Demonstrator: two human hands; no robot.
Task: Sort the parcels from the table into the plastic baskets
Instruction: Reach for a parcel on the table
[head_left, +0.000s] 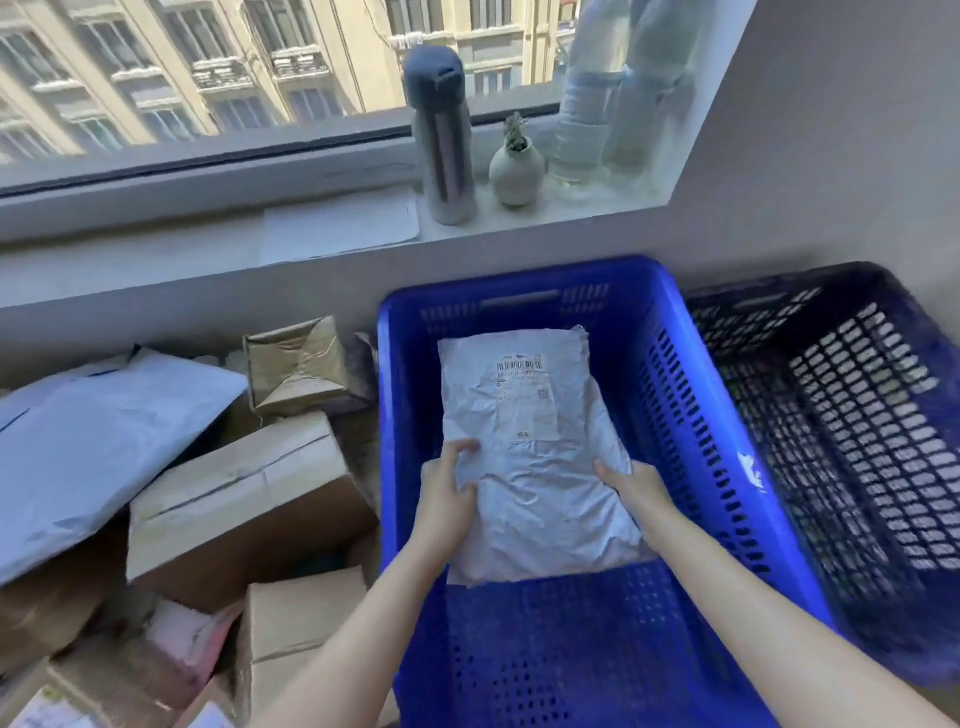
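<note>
A white plastic mailer parcel (530, 457) with a printed label is inside the bright blue basket (691, 415), held at its near end by both hands. My left hand (447, 493) grips its left edge, fingers curled over the top. My right hand (631, 488) grips its right edge. A darker blue basket (852, 441) stands empty just to the right. Parcels are piled on the left: a large white mailer (98, 441), a long cardboard box (244, 499), a small taped brown box (301, 364) and a further cardboard box (296, 623) nearer me.
A windowsill runs along the back with a steel flask (441, 140), a small white vase (517, 166), clear plastic bottles (597, 98) and a sheet of paper (337, 228). The wall rises on the right behind the baskets.
</note>
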